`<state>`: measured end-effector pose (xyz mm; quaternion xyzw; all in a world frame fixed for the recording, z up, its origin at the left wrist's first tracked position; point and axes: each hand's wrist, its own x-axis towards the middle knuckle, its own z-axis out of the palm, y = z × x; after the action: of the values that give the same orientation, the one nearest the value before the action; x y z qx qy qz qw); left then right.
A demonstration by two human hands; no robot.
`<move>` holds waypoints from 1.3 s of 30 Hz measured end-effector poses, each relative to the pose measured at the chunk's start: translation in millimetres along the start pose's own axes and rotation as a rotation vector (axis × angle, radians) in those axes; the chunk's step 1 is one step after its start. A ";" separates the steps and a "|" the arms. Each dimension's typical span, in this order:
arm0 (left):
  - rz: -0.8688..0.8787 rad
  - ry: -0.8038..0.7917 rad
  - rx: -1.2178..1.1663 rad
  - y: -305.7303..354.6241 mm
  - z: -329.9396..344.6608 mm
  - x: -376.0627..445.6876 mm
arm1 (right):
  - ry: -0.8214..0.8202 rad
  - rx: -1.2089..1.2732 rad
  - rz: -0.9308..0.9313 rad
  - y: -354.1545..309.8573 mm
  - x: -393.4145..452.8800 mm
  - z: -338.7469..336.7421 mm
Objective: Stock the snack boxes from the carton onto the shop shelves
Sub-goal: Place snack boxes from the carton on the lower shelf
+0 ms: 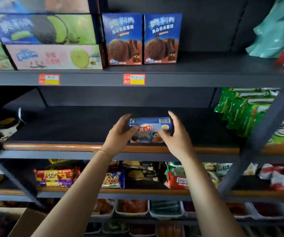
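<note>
On the middle shelf (86, 127), near its front lip, the blue snack box (150, 129) stands upright between your hands. Your left hand (120, 134) grips its left end, thumb across the front face. Your right hand (175, 134) is wide, fingers straight, thumb touching the box's lower right front (contact slightly blurred). Two chocolate cookie boxes (142, 38) stand on the shelf above.

A blue rectangular snack box (150, 130) stands at the front of the dark middle shelf (69, 127). The left hand (120, 132) grips its left end with curled fingers; the right hand (175, 134) touches its right end, fingers loosely spread. Above, 2 upright blue biscuit boxes (143, 38) stand side by side. A brown cardboard carton (26, 223) shows at lower left.
</note>
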<state>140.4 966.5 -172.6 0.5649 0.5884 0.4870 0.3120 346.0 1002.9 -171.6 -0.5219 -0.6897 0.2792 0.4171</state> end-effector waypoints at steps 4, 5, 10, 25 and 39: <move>-0.097 0.017 0.144 -15.3 2.9 -6.6 | -0.014 -0.158 0.000 11.0 -5.7 9.6; -0.093 0.038 0.153 -14.8 2.0 -9.1 | 0.018 -0.205 -0.002 10.4 -6.7 14.3; -0.009 0.309 0.212 -14.6 -23.4 -24.2 | 0.427 -0.135 -0.325 -13.8 -17.5 38.2; -0.629 0.513 0.177 -230.0 -236.4 -200.2 | -0.829 0.055 -0.081 -80.0 -135.2 357.8; -1.035 0.483 0.644 -491.5 -471.0 -396.6 | -1.271 -0.173 0.394 -129.2 -315.4 747.3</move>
<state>-402.9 533.8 -544.3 0.1485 0.9543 0.1865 0.1804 -330.8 701.4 -526.0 -0.4036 -0.7129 0.5469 -0.1724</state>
